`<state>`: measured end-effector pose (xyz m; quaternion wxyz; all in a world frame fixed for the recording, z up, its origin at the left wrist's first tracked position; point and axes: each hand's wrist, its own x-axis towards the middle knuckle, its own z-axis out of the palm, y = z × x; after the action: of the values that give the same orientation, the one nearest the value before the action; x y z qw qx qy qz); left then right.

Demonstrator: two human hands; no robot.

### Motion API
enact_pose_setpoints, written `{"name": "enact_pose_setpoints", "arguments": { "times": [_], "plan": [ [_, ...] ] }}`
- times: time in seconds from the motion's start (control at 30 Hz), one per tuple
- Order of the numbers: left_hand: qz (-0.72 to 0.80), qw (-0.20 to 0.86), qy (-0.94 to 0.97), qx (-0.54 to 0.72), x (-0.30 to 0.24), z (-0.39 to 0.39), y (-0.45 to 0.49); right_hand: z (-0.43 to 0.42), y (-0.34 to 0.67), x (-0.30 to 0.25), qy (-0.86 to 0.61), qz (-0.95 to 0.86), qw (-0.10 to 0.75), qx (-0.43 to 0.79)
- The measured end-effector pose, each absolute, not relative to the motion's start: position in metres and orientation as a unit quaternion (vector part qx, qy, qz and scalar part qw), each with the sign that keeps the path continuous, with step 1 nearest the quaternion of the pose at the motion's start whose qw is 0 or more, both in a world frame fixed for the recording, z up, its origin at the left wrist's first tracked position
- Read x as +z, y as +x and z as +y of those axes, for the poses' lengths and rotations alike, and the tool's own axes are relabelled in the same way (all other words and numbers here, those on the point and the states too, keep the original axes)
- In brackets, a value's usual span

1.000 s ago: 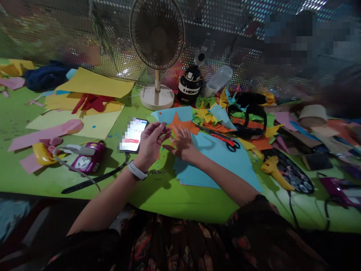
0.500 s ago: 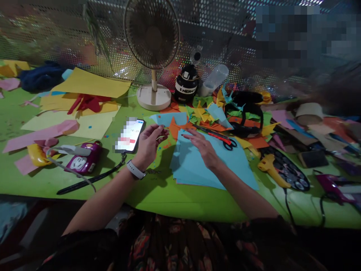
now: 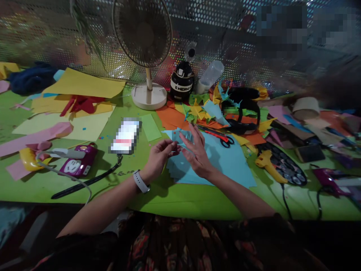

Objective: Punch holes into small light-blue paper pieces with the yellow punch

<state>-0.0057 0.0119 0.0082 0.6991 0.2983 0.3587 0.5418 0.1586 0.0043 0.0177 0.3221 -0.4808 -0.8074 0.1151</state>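
Observation:
My left hand (image 3: pixel 159 158) has its thumb and fingers pinched together above the front left edge of a stack of blue paper sheets (image 3: pixel 225 165). What the pinch holds, if anything, is too small to make out. Just right of it, my right hand (image 3: pixel 199 156) is raised over the stack, fingers stretched and spread. A smaller light-blue paper piece (image 3: pixel 177 134) with an orange speck lies just beyond the fingertips, partly hidden by them. Black-and-red scissors (image 3: pixel 225 141) rest on the stack's far edge.
A phone (image 3: pixel 126 135) and green paper (image 3: pixel 151 127) lie left of my hands. Behind stand a fan (image 3: pixel 149 96) and black jug (image 3: pixel 182 82). Folded paper stars (image 3: pixel 201 111) crowd the back. Yellow-handled glue guns (image 3: pixel 269 165) (image 3: pixel 29 160) with cords lie at both sides.
My two hands have come closer together, the right one rising with fingers more spread. The light-blue piece is nearer to me. Green paper now shows beside the phone; the small orange piece no longer shows.

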Motion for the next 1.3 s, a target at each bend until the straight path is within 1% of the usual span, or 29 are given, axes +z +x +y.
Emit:
{"name": "enact_pose_setpoints", "arguments": {
  "times": [0.27, 0.43, 0.6, 0.7, 0.87, 1.03, 1.3],
  "plan": [
    [0.355, 0.704, 0.305, 0.534, 0.005, 0.011, -0.006, 0.005, 0.154, 0.014, -0.469, -0.83, 0.297, 0.054],
    [0.353, 0.702, 0.3, 0.54, 0.008, 0.012, -0.006, 0.003, 0.16, 0.018, -0.488, -0.819, 0.302, 0.012],
    [0.357, 0.706, 0.296, 0.535, 0.008, 0.012, -0.005, 0.0, 0.162, 0.013, -0.515, -0.827, 0.223, -0.034],
    [0.356, 0.706, 0.3, 0.534, 0.006, 0.011, -0.005, -0.001, 0.16, 0.008, -0.51, -0.836, 0.194, -0.061],
    [0.354, 0.701, 0.318, 0.531, 0.004, 0.01, -0.005, 0.0, 0.159, 0.006, -0.506, -0.836, 0.188, -0.101],
    [0.358, 0.696, 0.333, 0.525, 0.003, 0.01, -0.005, 0.001, 0.159, 0.008, -0.509, -0.837, 0.18, -0.09],
    [0.351, 0.7, 0.335, 0.525, 0.003, 0.011, -0.006, -0.001, 0.161, 0.01, -0.504, -0.835, 0.192, -0.109]
  ]
}}
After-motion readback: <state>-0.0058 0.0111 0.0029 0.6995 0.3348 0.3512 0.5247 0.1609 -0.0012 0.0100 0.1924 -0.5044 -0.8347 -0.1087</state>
